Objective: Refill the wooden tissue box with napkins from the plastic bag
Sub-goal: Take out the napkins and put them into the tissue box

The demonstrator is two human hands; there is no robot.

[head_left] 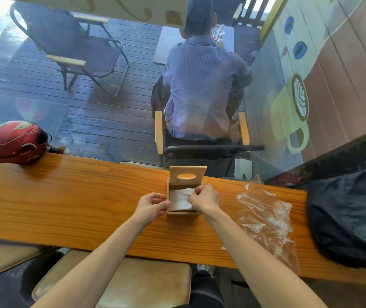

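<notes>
The wooden tissue box (pixel 183 212) stands on the counter's far side with its slotted lid (pixel 187 176) raised upright. A white stack of napkins (pixel 180 200) lies inside it. My left hand (pixel 152 206) holds the box's left wall with curled fingers. My right hand (pixel 205 200) is over the box's right side and pinches the top napkin. The clear plastic bag (pixel 266 215) lies crumpled and flat on the counter to the right of the box.
A long wooden counter (pixel 77 201) runs along a glass pane. A red helmet (pixel 18 142) sits at its far left and a black bag (pixel 351 216) at its right end. Beyond the glass a person sits on a chair. A padded stool (pixel 122 283) is below me.
</notes>
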